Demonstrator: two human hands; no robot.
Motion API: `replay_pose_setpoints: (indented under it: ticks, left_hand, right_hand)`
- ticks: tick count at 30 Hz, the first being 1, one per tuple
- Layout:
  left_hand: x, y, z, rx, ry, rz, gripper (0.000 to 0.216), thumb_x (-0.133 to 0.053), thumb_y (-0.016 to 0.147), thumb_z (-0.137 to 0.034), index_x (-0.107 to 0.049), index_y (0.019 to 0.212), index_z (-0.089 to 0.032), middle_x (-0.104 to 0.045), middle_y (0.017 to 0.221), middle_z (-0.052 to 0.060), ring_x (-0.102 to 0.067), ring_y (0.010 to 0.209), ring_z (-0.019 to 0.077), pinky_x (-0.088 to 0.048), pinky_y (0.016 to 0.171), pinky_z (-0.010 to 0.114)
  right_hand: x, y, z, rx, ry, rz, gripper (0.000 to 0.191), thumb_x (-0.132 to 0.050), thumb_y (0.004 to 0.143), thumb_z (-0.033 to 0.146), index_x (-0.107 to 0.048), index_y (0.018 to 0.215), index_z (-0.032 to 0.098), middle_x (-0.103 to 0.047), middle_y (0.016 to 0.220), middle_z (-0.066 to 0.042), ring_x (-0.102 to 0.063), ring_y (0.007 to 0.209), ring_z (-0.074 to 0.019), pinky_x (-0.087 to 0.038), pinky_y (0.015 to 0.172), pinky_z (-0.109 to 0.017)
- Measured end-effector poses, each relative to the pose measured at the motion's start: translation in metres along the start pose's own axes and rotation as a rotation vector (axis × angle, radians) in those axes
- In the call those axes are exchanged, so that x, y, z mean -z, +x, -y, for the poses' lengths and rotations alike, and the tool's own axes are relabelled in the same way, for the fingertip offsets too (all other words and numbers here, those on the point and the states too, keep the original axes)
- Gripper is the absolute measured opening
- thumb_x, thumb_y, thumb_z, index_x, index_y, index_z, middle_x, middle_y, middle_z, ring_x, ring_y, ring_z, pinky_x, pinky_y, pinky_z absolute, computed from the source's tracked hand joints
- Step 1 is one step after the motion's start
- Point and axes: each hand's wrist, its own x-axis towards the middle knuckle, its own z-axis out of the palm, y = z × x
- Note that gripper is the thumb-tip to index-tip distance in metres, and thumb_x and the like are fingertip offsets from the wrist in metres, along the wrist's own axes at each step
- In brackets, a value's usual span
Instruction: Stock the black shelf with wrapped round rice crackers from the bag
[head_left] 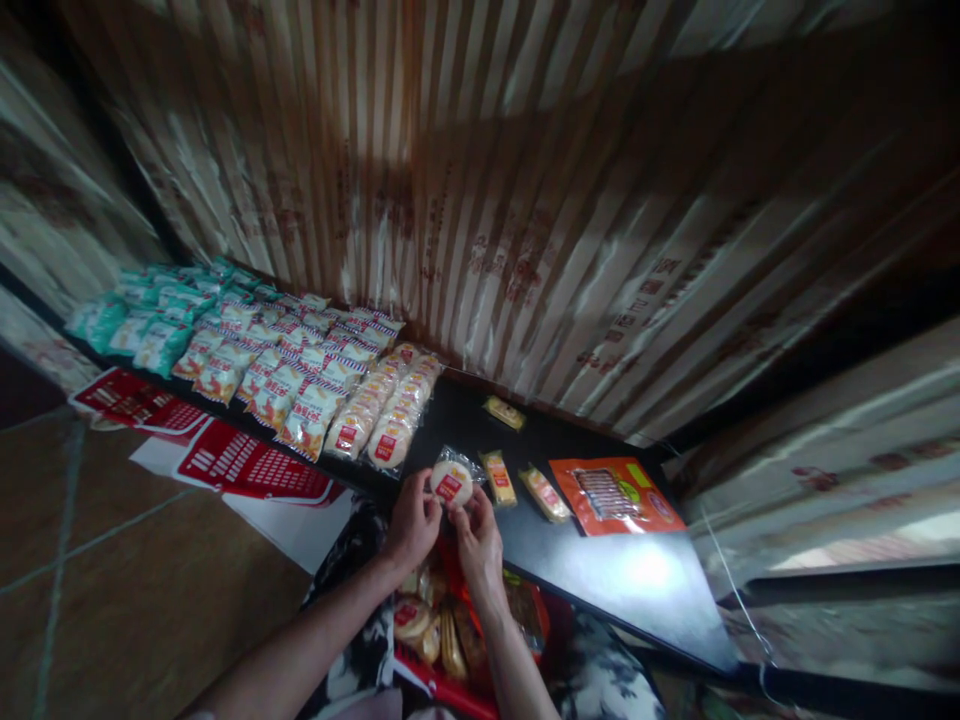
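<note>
Between my two hands is a round rice cracker in clear wrap with a red label (451, 483), held above the front edge of the black shelf (600, 555). My left hand (414, 515) pinches its left side, and my right hand (478, 535) grips its lower right edge. Just right of it lie two small yellow wrapped snacks, one upright (498, 478) and one slanted (547, 494). To the left, rows of the same wrapped crackers (394, 430) overlap on the shelf. Below my hands, a red basket (420, 680) holds several more packaged snacks.
White and orange snack bags (289, 385) and teal bags (161, 340) fill the shelf's left end. An orange packet (619, 495) lies at right, and another yellow snack (504, 412) at the back. Red baskets (255, 465) stand on the floor. Plastic-covered stacks (525, 200) rise behind.
</note>
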Motion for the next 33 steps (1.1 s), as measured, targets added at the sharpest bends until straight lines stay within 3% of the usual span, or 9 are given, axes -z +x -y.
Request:
replay_pose_setpoints:
  ticks: [6, 13, 18, 24, 33]
  left_hand:
    - [-0.012, 0.014, 0.007, -0.096, -0.014, -0.004, 0.047, -0.05, 0.072, -0.01, -0.047, 0.118, -0.018, -0.047, 0.126, 0.015, -0.053, 0.108, 0.0243, -0.045, 0.093, 0.039]
    - [-0.028, 0.037, 0.033, -0.27, 0.165, -0.067, 0.048, -0.04, 0.075, -0.008, -0.046, 0.122, -0.015, -0.046, 0.131, 0.014, -0.046, 0.121, 0.0233, -0.043, 0.098, 0.043]
    - [-0.034, 0.06, 0.034, -0.227, 0.274, -0.103, 0.044, -0.039, 0.077, -0.01, -0.052, 0.119, -0.014, -0.05, 0.129, 0.014, -0.043, 0.124, 0.0229, -0.036, 0.105, 0.043]
    - [-0.041, 0.086, 0.022, -0.134, 0.306, -0.096, 0.041, -0.031, 0.088, -0.027, -0.053, 0.118, -0.01, -0.052, 0.128, 0.016, -0.043, 0.125, 0.0216, -0.033, 0.107, 0.04]
    - [-0.052, 0.118, 0.01, -0.073, 0.342, -0.077, 0.046, -0.027, 0.089, -0.028, -0.05, 0.123, -0.006, -0.047, 0.133, 0.018, -0.037, 0.13, 0.0224, -0.027, 0.11, 0.041]
  right_hand:
    - [-0.005, 0.021, 0.005, 0.029, -0.017, -0.046, 0.051, -0.05, 0.076, 0.037, -0.047, 0.122, 0.015, -0.068, 0.103, -0.01, -0.065, 0.09, -0.0212, -0.05, 0.079, -0.033]
    - [-0.017, 0.046, 0.002, 0.028, 0.052, -0.109, 0.049, -0.054, 0.075, 0.039, -0.051, 0.118, 0.015, -0.069, 0.098, -0.009, -0.066, 0.084, -0.02, -0.051, 0.075, -0.031]
    - [-0.023, 0.065, 0.006, 0.044, 0.017, -0.114, 0.049, -0.053, 0.075, 0.042, -0.054, 0.115, 0.014, -0.068, 0.097, -0.012, -0.066, 0.084, -0.0217, -0.05, 0.074, -0.031]
    - [-0.029, 0.09, 0.006, 0.06, -0.028, -0.126, 0.049, -0.05, 0.077, 0.039, -0.053, 0.117, 0.012, -0.067, 0.1, -0.014, -0.065, 0.086, -0.0233, -0.05, 0.074, -0.032]
    - [-0.043, 0.124, 0.004, 0.105, -0.072, -0.157, 0.05, -0.048, 0.078, 0.036, -0.051, 0.122, 0.012, -0.067, 0.101, -0.013, -0.064, 0.09, -0.0236, -0.049, 0.078, -0.033]
